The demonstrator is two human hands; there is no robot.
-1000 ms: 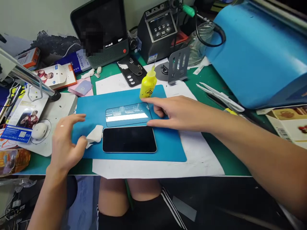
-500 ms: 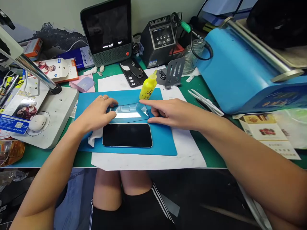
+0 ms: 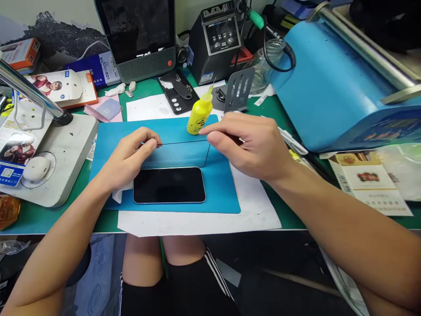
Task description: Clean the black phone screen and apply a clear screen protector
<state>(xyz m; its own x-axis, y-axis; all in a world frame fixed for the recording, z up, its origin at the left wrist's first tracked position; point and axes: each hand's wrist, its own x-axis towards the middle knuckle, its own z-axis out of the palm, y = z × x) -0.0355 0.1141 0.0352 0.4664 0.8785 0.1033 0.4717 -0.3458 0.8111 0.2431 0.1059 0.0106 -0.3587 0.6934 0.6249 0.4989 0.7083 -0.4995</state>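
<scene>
A clear, black-rimmed glass screen protector is held tilted just above the blue mat, its far edge raised. My left hand pinches its far left corner between thumb and fingers. At the far right corner, my right hand has thumb and index finger closed on the edge. Directly in front of the glass, a phone lies flat, its dark screen facing up. A yellow squeeze bottle stands upright just behind my right fingertips. White tissue lies partly under my left wrist.
A black phone back and a grey stand are behind the mat. To the right are a large blue machine, tweezers and a box. The lamp base is at left.
My left hand came in from the left and took hold of the glass. The glass went from lying flat to tilted up, and my right fingers closed at its corner.
</scene>
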